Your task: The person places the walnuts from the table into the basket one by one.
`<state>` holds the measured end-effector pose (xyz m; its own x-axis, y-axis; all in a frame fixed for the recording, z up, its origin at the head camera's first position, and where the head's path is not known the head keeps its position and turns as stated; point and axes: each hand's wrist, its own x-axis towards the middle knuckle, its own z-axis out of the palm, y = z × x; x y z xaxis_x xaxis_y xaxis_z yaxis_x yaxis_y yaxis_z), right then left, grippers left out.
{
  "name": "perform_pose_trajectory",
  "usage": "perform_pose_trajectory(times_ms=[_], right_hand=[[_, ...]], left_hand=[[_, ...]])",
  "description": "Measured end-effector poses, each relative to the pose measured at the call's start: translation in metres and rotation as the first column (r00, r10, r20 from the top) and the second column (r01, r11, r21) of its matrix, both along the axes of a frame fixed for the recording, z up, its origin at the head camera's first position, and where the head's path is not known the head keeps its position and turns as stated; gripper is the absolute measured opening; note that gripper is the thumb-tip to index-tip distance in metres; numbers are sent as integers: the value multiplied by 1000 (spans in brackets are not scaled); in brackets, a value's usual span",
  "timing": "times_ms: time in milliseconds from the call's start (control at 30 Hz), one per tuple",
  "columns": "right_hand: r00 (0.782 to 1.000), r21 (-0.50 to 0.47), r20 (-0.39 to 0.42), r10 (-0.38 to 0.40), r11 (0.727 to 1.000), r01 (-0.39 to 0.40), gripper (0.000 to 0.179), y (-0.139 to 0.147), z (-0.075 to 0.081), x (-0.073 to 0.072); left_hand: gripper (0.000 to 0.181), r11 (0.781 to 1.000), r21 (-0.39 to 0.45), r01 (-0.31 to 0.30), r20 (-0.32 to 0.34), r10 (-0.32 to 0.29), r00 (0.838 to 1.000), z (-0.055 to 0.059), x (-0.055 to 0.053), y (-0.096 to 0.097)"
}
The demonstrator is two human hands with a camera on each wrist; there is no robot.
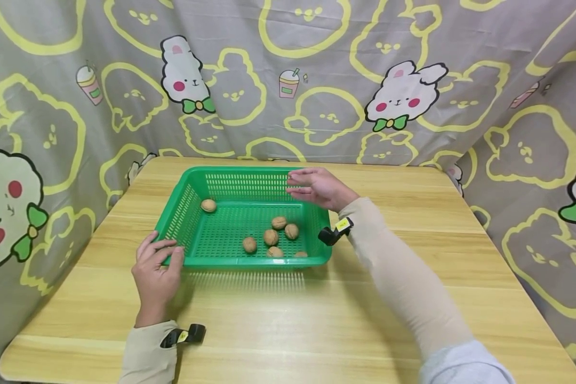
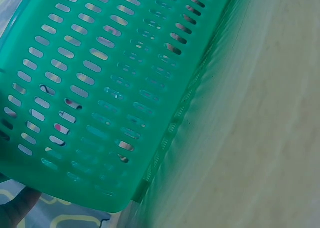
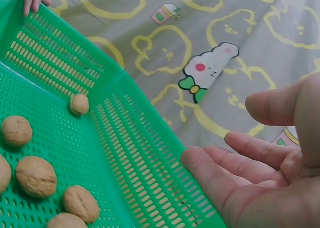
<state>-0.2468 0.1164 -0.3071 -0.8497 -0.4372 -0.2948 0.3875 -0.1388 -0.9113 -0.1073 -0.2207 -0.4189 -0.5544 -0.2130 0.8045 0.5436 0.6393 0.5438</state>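
A green plastic basket [image 1: 242, 262] with slotted walls stands on the table. Several walnuts [image 1: 271, 237] lie in its right half, and one more walnut [image 1: 208, 205] sits by the left wall near the back. At the front left corner, my left hand [image 1: 157, 274] holds the rim, fingertips hooked over it; the right wrist view shows these fingers [image 3: 32, 0] at the far end. My right hand [image 1: 322, 189] is over the back right corner, fingers extended and thumb apart, nothing in its grasp. Slotted basket wall [image 2: 95, 88] fills much of the left wrist view.
The light wooden table [image 1: 278, 325] extends around the basket on all sides. Behind it and along both sides hangs a grey curtain [image 1: 249, 133] with cartoon animals. Each wrist wears a small black camera [image 1: 197, 333].
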Motion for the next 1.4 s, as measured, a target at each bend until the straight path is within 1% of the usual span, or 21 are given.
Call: perform_pose_trajectory(times_ms=[133,233,367,567,833,1000,1133,1400], right_hand=[[1000,4,-11,-27,1000,27,49,13,3,-1],[999,13,-21,-43,999,44,49,24,5,-1],[995,19,-30,-94,995,95,48,41,5,-3],[979,39,-14,-202,979,202,48,66,-1,-8],[965,85,4,-263,961,262,51,95,-14,-13],[957,153,-26,-289,945,289,51,106,-23,-13],[951,246,-75,-300,919,309,48,111,-32,-12],[956,397,-132,-260,870,292,51,119,-57,-9]], left_hand=[[19,1000,3,-3,4,3,1000,0,0,1],[22,1000,-6,0,1,0,1000,0,-1,0],[26,1000,-20,4,-4,-4,1000,0,-2,0],[27,1000,-27,1,-3,-1,1000,0,-2,-1],[28,1000,-23,-2,-4,1,1000,0,-1,-1],[25,1000,-21,-6,1,6,1000,-1,-1,-1],[22,1000,-9,-8,16,8,1000,-2,-1,-2],[20,1000,0,-3,7,3,1000,-1,0,0]])
